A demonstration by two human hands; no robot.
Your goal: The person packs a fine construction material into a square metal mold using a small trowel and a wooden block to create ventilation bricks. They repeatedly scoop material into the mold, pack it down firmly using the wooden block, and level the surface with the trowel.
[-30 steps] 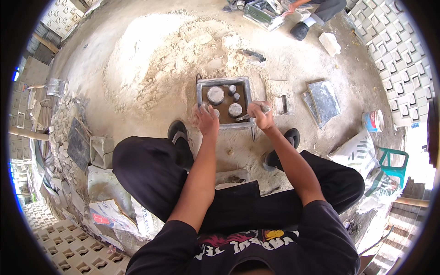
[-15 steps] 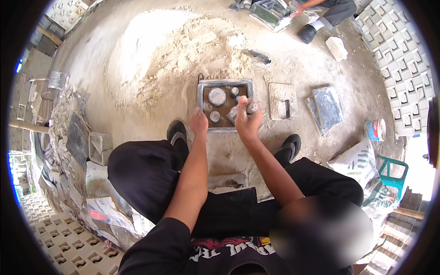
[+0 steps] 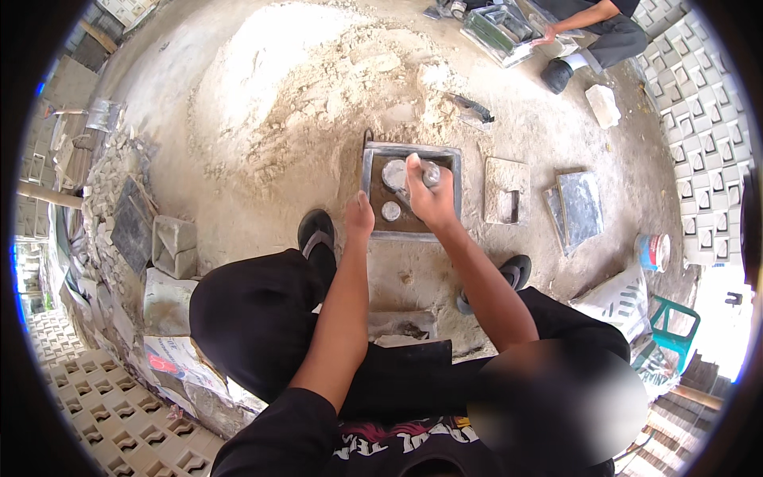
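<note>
A rectangular grey mould frame [image 3: 412, 236] lies on the ground before me, with brown material inside. Set in it are a large round pale disc [image 3: 392, 173] and a smaller round disc [image 3: 390, 211]. My left hand [image 3: 360, 216] is closed at the frame's left rim; its fingertips are mostly hidden. Over the frame's right half, my right hand [image 3: 431, 199] wraps round a tool with a thick, rounded grey handle [image 3: 431, 173]. The tool's lower end is largely hidden by the hand, as are other pieces in the frame's right side.
Beyond the frame spreads a heap of pale sand [image 3: 318, 87]. To the right lie a slotted board [image 3: 503, 179], dark flat plates [image 3: 580, 208] and a small bucket [image 3: 652, 252]. A co-worker's hand [image 3: 547, 36] touches a metal mould [image 3: 499, 36] at far right. Rubble [image 3: 111, 171] lines the left.
My right hand with the tool has shifted left within the frame, toward the large disc, and now covers its right edge. My left hand stays at the rim. The whole view has shifted slightly.
</note>
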